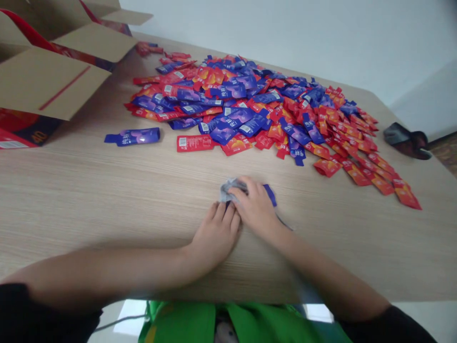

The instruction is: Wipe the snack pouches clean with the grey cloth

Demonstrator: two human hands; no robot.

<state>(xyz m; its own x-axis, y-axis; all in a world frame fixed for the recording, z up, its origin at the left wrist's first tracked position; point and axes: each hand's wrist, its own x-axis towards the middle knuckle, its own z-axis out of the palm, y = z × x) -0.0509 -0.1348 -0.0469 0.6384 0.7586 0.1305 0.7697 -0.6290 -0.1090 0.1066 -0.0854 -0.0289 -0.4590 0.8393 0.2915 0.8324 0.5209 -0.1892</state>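
On the table in front of me lies a purple sachet point(270, 194), mostly hidden under my hands; one end shows beyond my right hand. My right hand point(255, 205) is closed round a crumpled grey cloth point(230, 186) and presses it onto the sachet. Beside it, my left hand point(217, 231) has its fingers together, holding the sachet's near edge down against the table. Another purple sachet point(139, 136) lies apart at the left, and a red sachet point(194, 143) rests at the front of the pile.
A wide heap of red and purple sachets point(246, 102) covers the back of the wooden table point(107, 200). Open cardboard boxes point(53, 76) stand at the left, flaps spread. At the right edge lies a dark, shiny object point(407, 140) I cannot identify. A wall rises behind.
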